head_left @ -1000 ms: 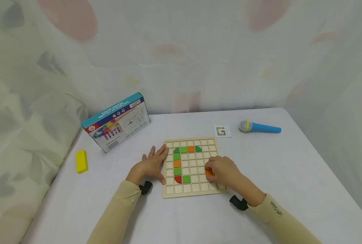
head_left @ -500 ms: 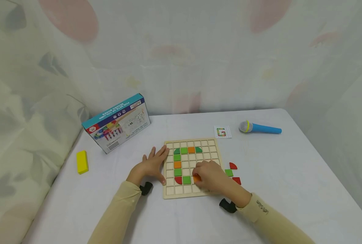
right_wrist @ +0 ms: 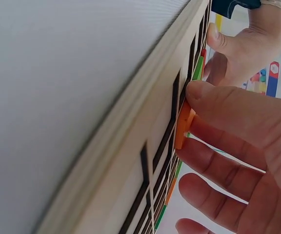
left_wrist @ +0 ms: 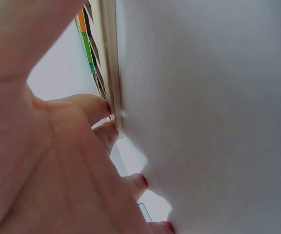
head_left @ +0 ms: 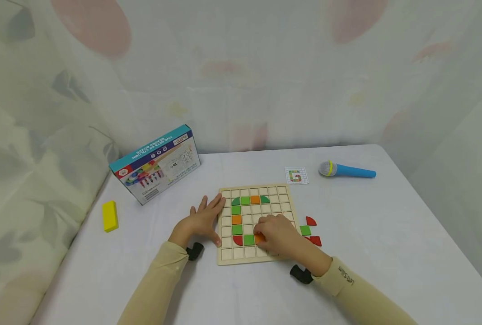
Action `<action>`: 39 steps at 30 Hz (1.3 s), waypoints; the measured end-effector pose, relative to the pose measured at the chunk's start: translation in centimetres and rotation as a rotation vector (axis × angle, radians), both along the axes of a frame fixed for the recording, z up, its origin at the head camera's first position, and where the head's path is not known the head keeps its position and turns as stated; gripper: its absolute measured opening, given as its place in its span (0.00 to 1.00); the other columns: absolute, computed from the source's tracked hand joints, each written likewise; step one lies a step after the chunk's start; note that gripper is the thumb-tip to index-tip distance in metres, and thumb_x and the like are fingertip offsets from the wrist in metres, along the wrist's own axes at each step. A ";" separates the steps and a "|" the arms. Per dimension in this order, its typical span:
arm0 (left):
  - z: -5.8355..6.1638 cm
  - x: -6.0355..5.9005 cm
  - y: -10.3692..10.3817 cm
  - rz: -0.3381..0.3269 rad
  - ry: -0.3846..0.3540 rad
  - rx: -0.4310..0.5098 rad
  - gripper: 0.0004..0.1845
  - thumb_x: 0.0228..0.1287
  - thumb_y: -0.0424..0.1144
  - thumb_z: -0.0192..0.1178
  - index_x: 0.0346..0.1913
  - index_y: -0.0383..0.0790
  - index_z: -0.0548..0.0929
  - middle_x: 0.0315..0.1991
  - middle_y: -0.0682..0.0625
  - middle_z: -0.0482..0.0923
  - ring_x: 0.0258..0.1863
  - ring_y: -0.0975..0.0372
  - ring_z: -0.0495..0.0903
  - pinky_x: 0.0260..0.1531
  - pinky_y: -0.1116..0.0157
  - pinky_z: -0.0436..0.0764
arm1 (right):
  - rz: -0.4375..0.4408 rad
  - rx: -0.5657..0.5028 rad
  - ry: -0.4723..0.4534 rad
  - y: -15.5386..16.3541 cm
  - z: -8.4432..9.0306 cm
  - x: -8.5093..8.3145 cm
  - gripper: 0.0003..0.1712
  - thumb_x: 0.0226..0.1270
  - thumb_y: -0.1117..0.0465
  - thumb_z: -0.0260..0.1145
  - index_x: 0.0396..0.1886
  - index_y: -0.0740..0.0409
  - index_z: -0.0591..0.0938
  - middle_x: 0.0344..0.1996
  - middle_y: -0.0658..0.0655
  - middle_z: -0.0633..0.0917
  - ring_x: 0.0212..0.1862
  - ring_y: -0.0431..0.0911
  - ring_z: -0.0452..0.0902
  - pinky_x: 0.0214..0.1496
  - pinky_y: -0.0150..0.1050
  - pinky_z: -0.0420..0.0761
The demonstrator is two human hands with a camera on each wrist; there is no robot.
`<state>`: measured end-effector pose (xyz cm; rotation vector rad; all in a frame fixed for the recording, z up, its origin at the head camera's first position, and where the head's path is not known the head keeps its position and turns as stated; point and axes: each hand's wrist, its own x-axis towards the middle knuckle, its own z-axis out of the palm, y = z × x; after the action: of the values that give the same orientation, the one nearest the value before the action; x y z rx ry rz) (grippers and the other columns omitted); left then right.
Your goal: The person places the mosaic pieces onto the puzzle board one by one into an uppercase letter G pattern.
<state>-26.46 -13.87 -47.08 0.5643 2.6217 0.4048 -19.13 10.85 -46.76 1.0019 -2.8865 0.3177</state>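
Observation:
A wooden grid board (head_left: 241, 261) lies on the table with a bent line of green, orange and red tiles in its cells. My right hand (head_left: 279, 233) pinches an orange square tile (right_wrist: 182, 125) between thumb and fingers, at the cell right of a green square tile (head_left: 249, 239) in the lower row. In the right wrist view that tile stands partly proud of the board. My left hand (head_left: 200, 223) is spread, with thumb and fingertips at the board's left edge. The left wrist view shows its fingers (left_wrist: 97, 106) against that edge.
Red and green loose tiles (head_left: 305, 230) lie right of the board, partly behind my right hand. A small pattern card (head_left: 296, 175) and a blue toy microphone (head_left: 348, 170) are at the back right. A printed box (head_left: 159, 164) and a yellow block (head_left: 109, 216) are on the left.
My right hand has moved left across the board with the orange tile, down to the cell beside the lower green tile, uncovering the loose tiles at right. My left hand stays put.

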 end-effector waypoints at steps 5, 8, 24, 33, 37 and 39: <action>0.0 0.0 0.0 0.002 0.003 -0.004 0.72 0.23 0.53 0.79 0.74 0.50 0.43 0.74 0.53 0.30 0.70 0.44 0.26 0.58 0.33 0.35 | 0.000 0.001 0.002 0.0 0.1 0.0 0.07 0.50 0.55 0.70 0.31 0.46 0.84 0.25 0.41 0.76 0.28 0.38 0.67 0.28 0.33 0.64; 0.1 0.0 0.1 0.005 0.001 -0.007 0.71 0.23 0.53 0.79 0.74 0.50 0.43 0.74 0.53 0.30 0.70 0.44 0.26 0.58 0.33 0.35 | 0.000 0.001 0.008 0.1 0.1 0.0 0.07 0.50 0.55 0.70 0.31 0.46 0.84 0.25 0.41 0.76 0.28 0.38 0.67 0.27 0.33 0.64; 0.3 0.1 0.1 0.005 -0.011 -0.012 0.72 0.23 0.53 0.78 0.74 0.49 0.41 0.74 0.52 0.29 0.70 0.44 0.26 0.58 0.33 0.35 | -0.129 -0.094 -0.007 4.1 1.5 -0.2 0.15 0.48 0.55 0.73 0.38 0.52 0.85 0.34 0.46 0.82 0.34 0.42 0.76 0.38 0.40 0.76; 0.4 0.2 0.3 -0.002 0.001 -0.023 0.72 0.24 0.53 0.78 0.74 0.48 0.41 0.74 0.51 0.29 0.69 0.43 0.26 0.57 0.32 0.36 | -0.330 -0.112 -0.025 11.2 2.5 0.1 0.17 0.48 0.58 0.74 0.40 0.57 0.84 0.33 0.50 0.82 0.32 0.44 0.76 0.33 0.39 0.77; 0.2 0.0 0.2 -0.005 0.001 -0.026 0.73 0.23 0.54 0.78 0.74 0.49 0.40 0.74 0.52 0.28 0.69 0.42 0.26 0.57 0.32 0.36 | -0.378 -0.100 -0.044 12.8 2.2 0.3 0.17 0.48 0.59 0.74 0.40 0.57 0.84 0.31 0.51 0.81 0.32 0.44 0.76 0.32 0.39 0.78; 0.0 -0.2 0.2 -0.009 0.003 -0.026 0.73 0.22 0.55 0.78 0.73 0.49 0.40 0.74 0.52 0.28 0.69 0.42 0.27 0.57 0.31 0.37 | -0.391 -0.089 -0.065 13.2 1.9 0.4 0.17 0.49 0.59 0.73 0.40 0.57 0.84 0.31 0.50 0.81 0.32 0.44 0.75 0.33 0.39 0.78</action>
<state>-26.62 -13.70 -47.08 0.5680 2.6227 0.3671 -18.78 24.02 -44.87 0.4044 -3.0048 0.4495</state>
